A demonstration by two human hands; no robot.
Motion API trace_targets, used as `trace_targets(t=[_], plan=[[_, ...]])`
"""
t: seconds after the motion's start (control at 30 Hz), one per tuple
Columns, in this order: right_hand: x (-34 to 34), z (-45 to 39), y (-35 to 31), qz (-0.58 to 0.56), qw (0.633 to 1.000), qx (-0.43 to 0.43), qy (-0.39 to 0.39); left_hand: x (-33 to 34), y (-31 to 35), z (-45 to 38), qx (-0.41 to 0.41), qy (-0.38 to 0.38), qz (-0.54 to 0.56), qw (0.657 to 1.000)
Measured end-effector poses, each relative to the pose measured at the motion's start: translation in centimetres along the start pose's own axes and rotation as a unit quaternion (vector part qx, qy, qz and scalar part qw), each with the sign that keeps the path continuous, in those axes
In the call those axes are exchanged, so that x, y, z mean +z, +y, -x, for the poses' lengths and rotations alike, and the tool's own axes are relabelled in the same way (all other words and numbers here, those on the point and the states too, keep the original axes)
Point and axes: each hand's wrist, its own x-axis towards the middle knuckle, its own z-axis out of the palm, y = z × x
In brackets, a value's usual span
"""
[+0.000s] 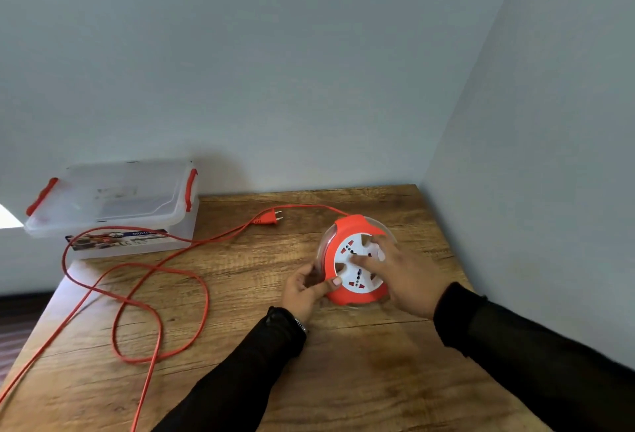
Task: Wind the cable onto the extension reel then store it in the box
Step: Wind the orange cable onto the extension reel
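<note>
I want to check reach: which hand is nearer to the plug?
Left. The left hand grips the reel's near-left rim, below the plug; the right hand lies farther right.

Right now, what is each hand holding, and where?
Left hand grips the extension reel at its left rim; right hand rests on its white face.

Cable [161, 270] loops between reel [357, 260], box [117, 205]
</note>
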Motion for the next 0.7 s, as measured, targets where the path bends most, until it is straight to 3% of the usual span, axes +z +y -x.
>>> trace_targets(t=[0.13,0.3,0.57,0.7], plan=[[-0.1,-1.9,1.0,0.143,0.981,-0.106,-0.079,-0.2,0.2,0.0,-0.008,-0.012,-0.008,1.000],[-0.9,-4.2,2.3,0.266,0.940,-0.198,-0.081,-0.2,0.2,-0.1,-0.017,-0.021,0.002,1.000],[-1.8,-5.5,0.3,0.279,0.933,-0.191,-0.119,-0.3,-0.1,-0.1,-0.010,-0.019,0.002,1.000],[-0.5,-4.4,0.4,0.211,0.965,-0.125,-0.091,-0.3,-0.2,-0.1,-0.003,-0.014,-0.004,1.000]])
